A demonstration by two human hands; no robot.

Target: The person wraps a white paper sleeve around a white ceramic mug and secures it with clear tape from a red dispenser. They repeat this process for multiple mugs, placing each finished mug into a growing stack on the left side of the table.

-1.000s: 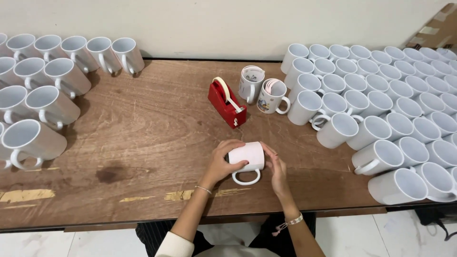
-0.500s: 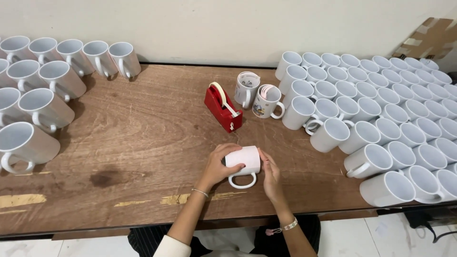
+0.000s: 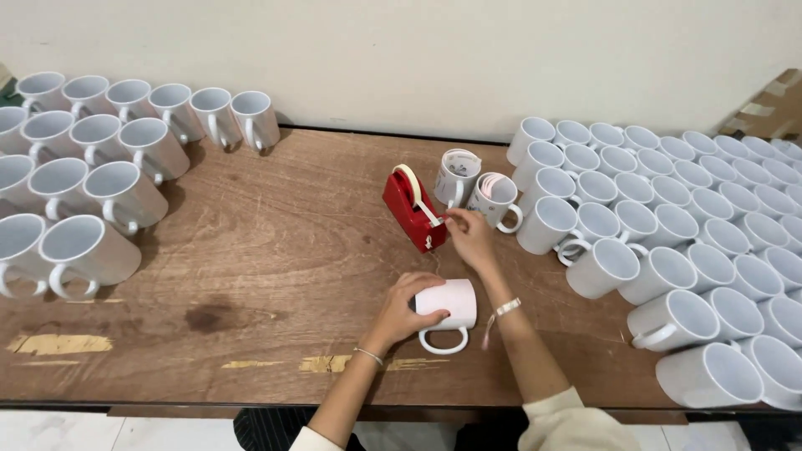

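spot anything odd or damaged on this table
The table is worn: pale patches where the finish has peeled along the front edge, plus a dark stain. One mug lies on its side under the left hand; the rest stand in rows. Nothing spilled.

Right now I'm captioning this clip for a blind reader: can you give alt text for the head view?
A person's left hand holds a white mug lying on its side on a wooden table, while the right hand pulls tape from a red tape dispenser. Rows of white mugs fill both ends of the table.
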